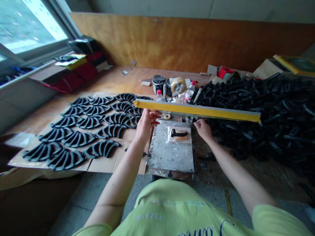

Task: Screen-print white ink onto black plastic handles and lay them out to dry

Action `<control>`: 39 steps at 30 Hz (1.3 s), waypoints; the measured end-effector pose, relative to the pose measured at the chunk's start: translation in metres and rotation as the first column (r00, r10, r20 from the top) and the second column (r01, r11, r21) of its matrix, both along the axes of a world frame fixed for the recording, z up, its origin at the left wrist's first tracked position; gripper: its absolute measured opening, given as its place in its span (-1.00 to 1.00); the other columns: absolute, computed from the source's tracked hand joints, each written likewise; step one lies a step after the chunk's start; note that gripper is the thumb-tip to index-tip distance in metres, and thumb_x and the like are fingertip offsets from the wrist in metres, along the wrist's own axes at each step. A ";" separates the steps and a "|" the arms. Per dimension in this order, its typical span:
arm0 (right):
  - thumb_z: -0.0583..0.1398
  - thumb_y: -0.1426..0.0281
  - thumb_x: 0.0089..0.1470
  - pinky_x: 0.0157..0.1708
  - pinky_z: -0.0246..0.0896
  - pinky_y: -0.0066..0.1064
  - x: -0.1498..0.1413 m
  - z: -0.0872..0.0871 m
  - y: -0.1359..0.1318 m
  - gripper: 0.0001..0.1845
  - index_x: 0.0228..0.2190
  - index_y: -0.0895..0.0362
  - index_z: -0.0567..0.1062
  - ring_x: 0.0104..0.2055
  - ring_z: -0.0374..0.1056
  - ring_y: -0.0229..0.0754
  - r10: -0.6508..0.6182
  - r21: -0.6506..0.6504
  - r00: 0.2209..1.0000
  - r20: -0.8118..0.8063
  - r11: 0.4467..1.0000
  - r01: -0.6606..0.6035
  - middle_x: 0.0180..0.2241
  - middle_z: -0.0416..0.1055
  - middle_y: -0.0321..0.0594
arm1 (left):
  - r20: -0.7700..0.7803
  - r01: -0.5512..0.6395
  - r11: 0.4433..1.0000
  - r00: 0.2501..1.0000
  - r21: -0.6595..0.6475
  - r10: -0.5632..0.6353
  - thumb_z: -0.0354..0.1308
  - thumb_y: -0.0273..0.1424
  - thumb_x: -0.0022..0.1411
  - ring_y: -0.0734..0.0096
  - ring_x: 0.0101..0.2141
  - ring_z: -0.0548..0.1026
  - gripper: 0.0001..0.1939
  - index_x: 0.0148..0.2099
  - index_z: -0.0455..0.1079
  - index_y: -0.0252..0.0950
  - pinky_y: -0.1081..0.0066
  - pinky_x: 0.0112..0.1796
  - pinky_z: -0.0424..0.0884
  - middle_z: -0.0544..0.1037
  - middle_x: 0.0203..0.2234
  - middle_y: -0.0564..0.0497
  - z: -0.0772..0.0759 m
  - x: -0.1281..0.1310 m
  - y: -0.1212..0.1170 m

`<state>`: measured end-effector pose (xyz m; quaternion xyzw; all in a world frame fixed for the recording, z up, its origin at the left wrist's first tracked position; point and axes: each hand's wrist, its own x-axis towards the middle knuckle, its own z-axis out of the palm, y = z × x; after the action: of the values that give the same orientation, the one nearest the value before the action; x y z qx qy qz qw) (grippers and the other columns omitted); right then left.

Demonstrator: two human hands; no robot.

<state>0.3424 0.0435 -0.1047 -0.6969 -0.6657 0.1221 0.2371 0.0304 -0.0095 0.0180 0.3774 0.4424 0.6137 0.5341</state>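
The black handle (179,133) lies on the metal plate (171,157), between your two hands and nearer to your body than their fingertips, apart from both. Your left hand (147,124) is beyond the plate's left side, its fingers loosely extended to the right beneath the yellow-faced bar (197,110); the grip is fairly wide, and whether it holds anything cannot be told. Your right hand (202,128) is at the plate's far right corner, its grip narrow, with thumb and fingertips drawn together at a small dark piece (194,120); whether they pinch it is unclear. The handle's long axis runs roughly left to right, its thicker, bent end at the left and its slimmer arm pointing right; clear film surrounds it, and an orange-brown strip (180,138) lies on its near side. The bar runs crosswise, slanting toward you at its right end. Beyond it stand a dark tub (158,84) with its lid on, a white cup (189,95) with red markings and two red-capped bottles (159,95); their contents cannot be made out. Curved black pieces (66,159) lie in fanned rows at left; a dense heap of black parts (258,111) fills the right.
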 end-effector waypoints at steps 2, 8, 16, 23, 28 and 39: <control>0.24 0.31 0.08 -0.13 0.21 -0.26 -0.022 -0.015 -0.021 -0.69 -0.11 0.11 0.46 -0.15 0.35 -0.06 0.268 0.027 0.962 0.052 0.963 -0.269 -0.24 0.49 -0.13 | 0.062 -0.059 0.997 0.996 -0.042 0.062 -0.01 0.08 0.22 0.44 -0.35 0.53 -0.44 0.06 0.33 -0.21 0.56 -0.45 0.39 0.58 -0.29 -0.04 -0.012 0.008 -0.002; 0.18 0.34 0.17 -0.11 0.19 -0.23 -0.095 -0.003 -0.080 -0.87 -0.30 0.10 0.52 -0.15 0.24 -0.04 0.398 0.149 0.891 0.220 0.889 -0.434 -0.31 0.39 -0.11 | 0.220 0.364 0.759 0.931 -0.540 -0.290 0.10 0.06 0.17 0.25 -0.31 0.59 -0.39 0.03 0.35 -0.34 0.43 -0.48 0.46 0.58 -0.13 -0.23 -0.088 0.042 -0.063; 0.07 0.46 0.20 -0.10 0.17 -0.22 -0.020 -0.003 -0.067 -0.78 -0.20 0.14 0.51 -0.12 0.25 -0.04 0.273 0.139 0.925 0.265 0.938 -0.317 -0.22 0.43 -0.06 | -0.170 -0.113 0.788 0.985 -0.606 0.011 0.00 0.10 0.15 0.29 -0.41 0.58 -0.41 -0.23 0.44 -0.39 0.45 -0.49 0.40 0.62 -0.36 -0.18 -0.157 -0.060 -0.115; 0.15 0.48 0.05 -0.07 0.04 -0.08 0.123 -0.041 -0.026 -0.83 -0.33 0.26 0.53 0.06 0.08 0.15 -0.165 -0.135 0.781 0.603 0.943 0.304 -0.10 0.38 0.13 | -0.519 -0.412 0.532 0.852 -0.739 -0.061 -0.13 0.00 0.20 0.21 -0.60 0.45 -0.48 -0.47 0.38 -0.32 0.33 -0.60 0.36 0.49 -0.66 -0.17 -0.210 -0.150 -0.138; 0.25 0.35 0.02 0.08 -0.13 0.06 0.118 -0.046 -0.037 -0.71 -0.18 0.19 0.46 0.12 0.10 0.13 -0.119 -0.157 0.806 0.580 0.954 0.254 -0.20 0.47 0.02 | -0.585 -0.331 0.562 0.727 -0.758 -0.361 -0.15 0.06 0.21 0.17 -0.63 0.43 -0.44 -0.54 0.32 -0.27 0.29 -0.59 0.34 0.41 -0.72 -0.13 -0.213 -0.150 -0.115; 0.21 0.40 0.12 -0.06 0.22 -0.31 -0.061 -0.027 -0.041 -0.85 -0.26 0.09 0.58 -0.13 0.33 -0.13 0.454 0.187 0.891 0.017 0.874 -0.449 -0.26 0.46 -0.18 | -0.419 -0.131 0.984 0.905 -0.117 0.071 0.08 0.03 0.15 0.54 -0.67 0.32 -0.54 -0.14 0.35 -0.26 0.55 -0.60 0.25 0.43 -0.64 0.13 -0.054 -0.051 -0.014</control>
<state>0.2810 0.0021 -0.1320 -0.4957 -0.8149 0.1207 0.2751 -0.0207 -0.0231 -0.0356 0.4359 0.6070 0.5137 0.4216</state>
